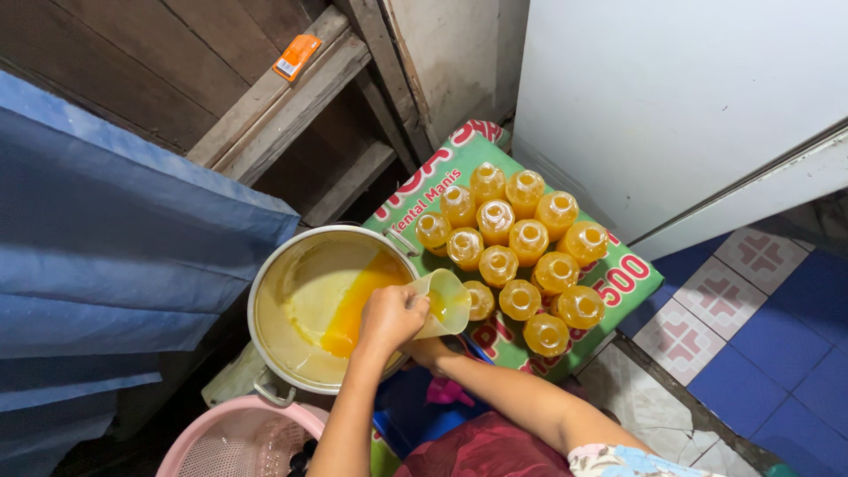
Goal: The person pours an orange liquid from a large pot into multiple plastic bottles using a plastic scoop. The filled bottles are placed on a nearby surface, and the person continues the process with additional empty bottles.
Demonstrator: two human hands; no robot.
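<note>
My left hand (389,316) grips a clear plastic jug (449,300) with a little orange liquid in it, tilted toward an open bottle (480,300) at the near edge of a cluster of several filled orange bottles (528,240). My right hand (427,352) reaches in under the left hand and the jug. Its fingers are hidden, so I cannot tell what they hold. Just left of the hands stands a large metal pot (265,291) with orange liquid pooled at its bottom.
The bottles stand on a green printed cardboard box (636,284). A pink plastic basket (231,442) sits below the pot. Blue cloth (115,256) hangs at the left, wooden beams at the top, a white cabinet (671,106) at the right. Blue and white tiles (760,327) cover the floor.
</note>
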